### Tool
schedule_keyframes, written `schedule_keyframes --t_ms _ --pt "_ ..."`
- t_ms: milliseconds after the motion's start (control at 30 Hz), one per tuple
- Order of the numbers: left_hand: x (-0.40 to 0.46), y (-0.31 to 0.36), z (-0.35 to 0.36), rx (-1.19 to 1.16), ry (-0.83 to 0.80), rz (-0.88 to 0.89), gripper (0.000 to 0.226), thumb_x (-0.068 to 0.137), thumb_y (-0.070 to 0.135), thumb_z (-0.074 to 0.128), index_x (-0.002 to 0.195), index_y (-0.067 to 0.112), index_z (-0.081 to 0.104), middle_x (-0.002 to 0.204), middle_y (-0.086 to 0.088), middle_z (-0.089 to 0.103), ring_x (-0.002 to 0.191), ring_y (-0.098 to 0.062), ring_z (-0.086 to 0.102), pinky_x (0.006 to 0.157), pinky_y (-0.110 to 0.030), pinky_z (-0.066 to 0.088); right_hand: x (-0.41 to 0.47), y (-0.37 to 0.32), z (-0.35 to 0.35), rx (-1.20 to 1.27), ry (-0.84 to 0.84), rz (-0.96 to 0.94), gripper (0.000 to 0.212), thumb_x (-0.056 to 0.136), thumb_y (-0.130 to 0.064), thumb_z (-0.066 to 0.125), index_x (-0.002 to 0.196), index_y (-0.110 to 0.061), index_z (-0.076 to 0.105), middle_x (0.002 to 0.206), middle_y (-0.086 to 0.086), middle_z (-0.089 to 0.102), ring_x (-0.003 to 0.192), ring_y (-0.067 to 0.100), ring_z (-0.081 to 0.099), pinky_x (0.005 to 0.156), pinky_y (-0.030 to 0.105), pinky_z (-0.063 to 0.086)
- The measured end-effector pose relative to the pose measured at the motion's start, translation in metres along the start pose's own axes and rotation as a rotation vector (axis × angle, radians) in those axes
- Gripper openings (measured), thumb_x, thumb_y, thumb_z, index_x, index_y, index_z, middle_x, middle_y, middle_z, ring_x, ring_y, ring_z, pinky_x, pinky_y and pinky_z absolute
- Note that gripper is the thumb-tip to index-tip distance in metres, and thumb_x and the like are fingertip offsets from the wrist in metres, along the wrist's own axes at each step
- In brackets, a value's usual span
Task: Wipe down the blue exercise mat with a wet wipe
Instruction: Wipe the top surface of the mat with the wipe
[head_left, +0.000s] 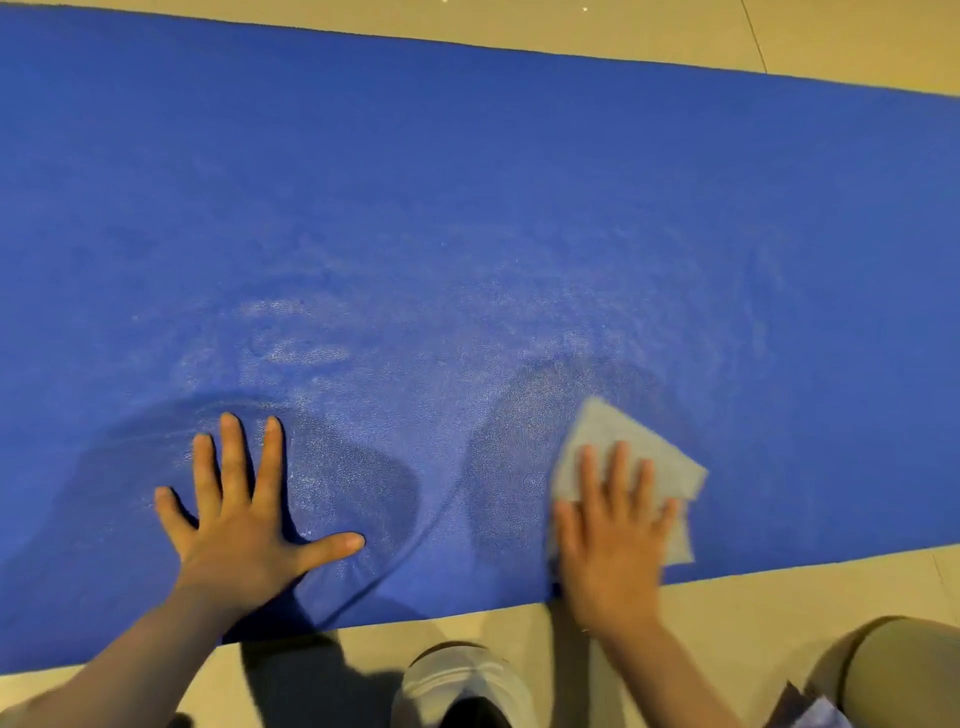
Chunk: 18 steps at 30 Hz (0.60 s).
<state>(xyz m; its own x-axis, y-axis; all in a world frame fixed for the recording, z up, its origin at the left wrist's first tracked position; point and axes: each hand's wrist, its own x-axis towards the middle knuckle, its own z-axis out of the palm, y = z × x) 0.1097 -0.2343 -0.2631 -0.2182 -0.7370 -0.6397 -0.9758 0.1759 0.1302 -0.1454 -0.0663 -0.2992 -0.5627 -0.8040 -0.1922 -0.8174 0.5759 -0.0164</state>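
The blue exercise mat (467, 182) lies flat across the beige floor and fills most of the head view. Pale damp streaks shine on its middle. My left hand (239, 519) presses flat on the mat near its front edge, fingers spread wide. To the right, my right hand (613, 540) lies flat with straight fingers on a grey wet wipe (608, 431), pressing it onto the mat close to the front edge. The wipe sticks out beyond my fingertips and to the right of my hand.
Beige tiled floor (779, 613) borders the mat in front and behind. My grey shoe (457, 680) stands on the floor between my arms. My knee in tan trousers (898, 670) is at the lower right, with a dark bluish item (810, 712) beside it.
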Motion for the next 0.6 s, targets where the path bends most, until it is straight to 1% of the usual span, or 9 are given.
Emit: schedule_keyframes --t_ms 33,67,100,167,233,333,433,500,600 --pt "-0.003 -0.009 0.014 -0.039 0.127 0.036 0.137 0.044 0.106 0.021 0.157 0.033 -0.006 0.164 -0.008 -0.014 0.151 -0.035 -0.002 0.110 -0.069 0.010 -0.002 -0.032 0.000 0.013 0.005 -0.186 0.058 0.094 -0.040 0.035 0.148 -0.018 0.035 0.154 0.018 0.034 0.139 0.042 0.030 0.104 0.067 0.022" --pt "-0.005 -0.012 0.022 -0.099 0.206 0.050 0.127 0.053 0.100 0.028 0.158 0.029 0.013 0.166 -0.010 0.006 0.150 -0.035 0.007 0.109 -0.069 0.013 -0.002 -0.062 0.000 0.042 0.005 -0.369 0.057 0.096 -0.043 0.036 0.149 -0.022 0.036 0.157 0.013 0.031 0.143 0.039 0.026 0.105 0.066 0.020" --pt "-0.007 -0.011 0.023 -0.157 0.263 0.034 0.115 0.062 0.093 0.033 0.155 0.026 0.026 0.164 -0.011 0.017 0.149 -0.034 0.012 0.109 -0.068 0.014 0.002 -0.087 -0.001 0.068 -0.007 -0.526 0.056 0.097 -0.047 0.037 0.149 -0.027 0.037 0.159 0.008 0.029 0.146 0.035 0.024 0.107 0.065 0.018" --pt "0.000 -0.002 0.017 -0.289 0.420 -0.002 0.089 0.077 0.075 0.035 0.146 0.020 0.045 0.158 -0.012 0.030 0.147 -0.030 0.018 0.110 -0.066 0.014 0.025 -0.112 0.000 0.086 -0.031 -0.734 0.054 0.097 -0.052 0.036 0.148 -0.033 0.040 0.160 -0.002 0.028 0.148 0.027 0.023 0.112 0.060 0.016" --pt "0.017 0.009 0.001 -0.354 0.571 -0.001 0.070 0.087 0.058 0.039 0.140 0.013 0.052 0.152 -0.014 0.036 0.143 -0.028 0.026 0.113 -0.062 0.013 0.064 -0.106 0.000 0.093 -0.030 -0.785 0.053 0.100 -0.052 0.032 0.148 -0.033 0.039 0.159 -0.003 0.029 0.147 0.024 0.025 0.114 0.056 0.016" --pt "0.066 0.022 -0.027 -0.364 0.687 0.011 0.060 0.092 0.042 0.043 0.142 0.009 0.049 0.154 -0.017 0.033 0.145 -0.032 0.026 0.115 -0.062 0.007 0.136 -0.063 -0.007 0.081 0.022 -0.591 0.058 0.101 -0.060 0.018 0.150 -0.033 0.034 0.159 0.000 0.029 0.147 0.027 0.024 0.115 0.056 0.012" --pt "0.120 0.039 -0.048 -0.378 0.740 -0.012 0.060 0.095 0.040 0.040 0.146 0.010 0.045 0.155 -0.019 0.031 0.146 -0.037 0.024 0.113 -0.068 0.008 0.205 0.008 -0.026 0.066 0.014 -0.128 0.072 0.091 -0.071 0.007 0.155 -0.038 0.010 0.164 -0.001 0.011 0.150 0.029 0.010 0.115 0.054 0.002" --pt "0.141 0.051 -0.050 -0.312 0.749 -0.036 0.060 0.097 0.042 0.033 0.149 0.014 0.041 0.158 -0.018 0.029 0.147 -0.038 0.020 0.113 -0.068 0.008 0.233 0.045 -0.044 0.118 -0.041 0.181 0.071 0.091 -0.068 0.013 0.155 -0.038 0.004 0.165 -0.002 -0.002 0.151 0.026 -0.001 0.118 0.057 0.000" --pt "0.150 0.058 -0.044 -0.260 0.737 -0.084 0.060 0.099 0.042 0.025 0.151 0.016 0.038 0.160 -0.017 0.025 0.148 -0.038 0.014 0.114 -0.065 0.006 0.255 0.036 -0.055 0.156 -0.036 0.451 0.060 0.102 -0.052 0.019 0.156 -0.032 0.003 0.165 0.000 -0.004 0.150 0.027 -0.004 0.116 0.061 0.002"
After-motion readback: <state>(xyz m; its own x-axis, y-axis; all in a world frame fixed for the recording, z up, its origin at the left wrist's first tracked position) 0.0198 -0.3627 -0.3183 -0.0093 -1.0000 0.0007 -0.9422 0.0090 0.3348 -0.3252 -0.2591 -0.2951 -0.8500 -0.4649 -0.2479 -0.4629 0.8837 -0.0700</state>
